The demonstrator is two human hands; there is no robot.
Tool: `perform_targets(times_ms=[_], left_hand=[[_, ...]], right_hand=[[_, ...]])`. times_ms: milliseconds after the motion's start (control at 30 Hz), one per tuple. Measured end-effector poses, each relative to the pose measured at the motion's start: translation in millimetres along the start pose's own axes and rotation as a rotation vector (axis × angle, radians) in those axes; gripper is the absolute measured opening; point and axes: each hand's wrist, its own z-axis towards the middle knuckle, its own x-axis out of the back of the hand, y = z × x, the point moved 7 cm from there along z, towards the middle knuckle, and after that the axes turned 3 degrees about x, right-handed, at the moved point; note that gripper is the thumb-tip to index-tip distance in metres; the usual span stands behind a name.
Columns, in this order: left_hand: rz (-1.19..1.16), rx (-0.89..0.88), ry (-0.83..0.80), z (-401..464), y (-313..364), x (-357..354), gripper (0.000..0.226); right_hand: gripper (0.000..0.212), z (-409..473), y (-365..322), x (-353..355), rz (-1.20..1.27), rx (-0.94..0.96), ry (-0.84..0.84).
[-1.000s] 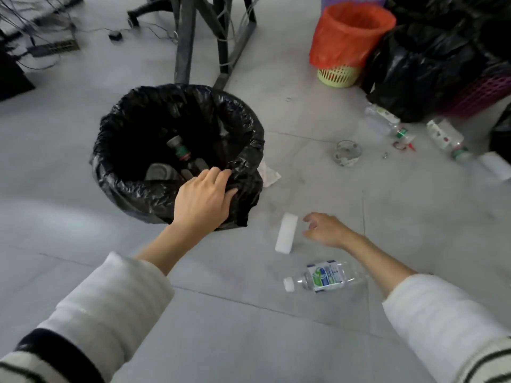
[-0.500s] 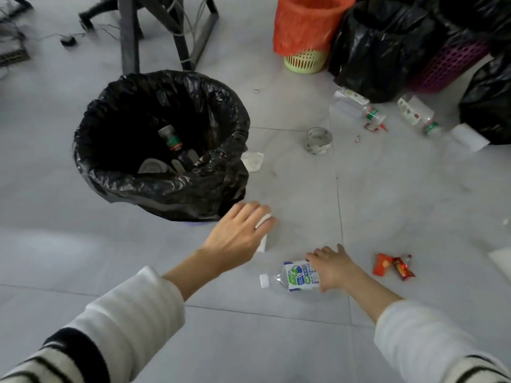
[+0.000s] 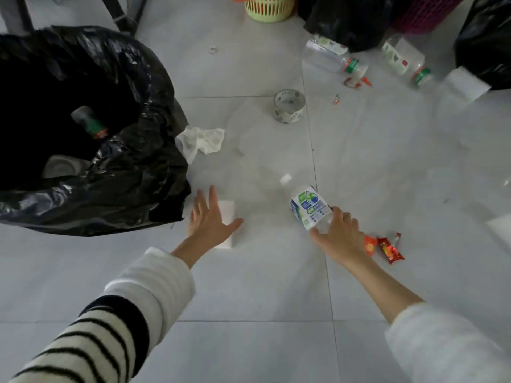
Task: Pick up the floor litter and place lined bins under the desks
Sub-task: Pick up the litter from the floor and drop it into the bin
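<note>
- Our right hand (image 3: 338,234) has its grip closed round the clear bottle (image 3: 309,207), white cap pointing away from us.
- Our left hand (image 3: 208,220) is spread, grip open, over the white block (image 3: 228,217) on the floor (image 3: 249,286).
- Just left stands the black-lined bin (image 3: 91,161), with a crumpled tissue (image 3: 201,140) beside it.
- Red wrappers (image 3: 387,248) lie just right of our right hand.

bin liner (image 3: 116,194): glossy black
bottle label (image 3: 308,207): white, green, blue
left sleeve (image 3: 105,327): white, black stripes
wrappers (image 3: 387,248): red
basket (image 3: 269,8): pale yellow-green lattice
floor (image 3: 387,161): pale grey
</note>
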Motion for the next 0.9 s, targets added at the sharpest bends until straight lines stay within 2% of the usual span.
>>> perform_targets(times_ms=[100,233,367,433,600,733,800,900], left_hand=[[0.046,0.04,-0.079,12.2,-4.4,-17.7,0.095],[0.191,-0.139,0.039,0.4,9.0,-17.4,0.065],[0.218,-0.345,-0.061,-19.9,28.7,-14.7,0.071],[0.178,-0.389,-0.04,-31.7,45.4,4.0,0.074],[-0.143,-0.402,0.194,-72.9,87.7,101.9,0.063],[-0.458,-0.467,0.556,-115.2,93.6,216.5,0.058],[-0.509,-0.447,0.705,-124.2,79.4,263.4,0.058],[-0.463,-0.262,0.779,-118.4,30.2,305.0,0.058]], right_hand=[[0.065,9.7,-5.8,-12.6,0.023,-0.01,-0.009],[0.075,11.8,-7.7,-15.1,0.001,0.012,-0.014],[0.078,11.5,-9.5,-12.7,0.034,0.001,-0.051],[0.076,8.0,-14.5,-4.4,0.182,-0.057,-0.058],[0.066,-9.2,-66.5,49.3,0.738,-0.112,0.09],[0.08,-30.2,-153.4,110.9,0.997,0.115,0.149],[0.06,-42.7,-195.8,134.1,1.049,0.251,0.147],[0.026,-63.2,-253.9,148.9,1.024,0.383,0.069]])
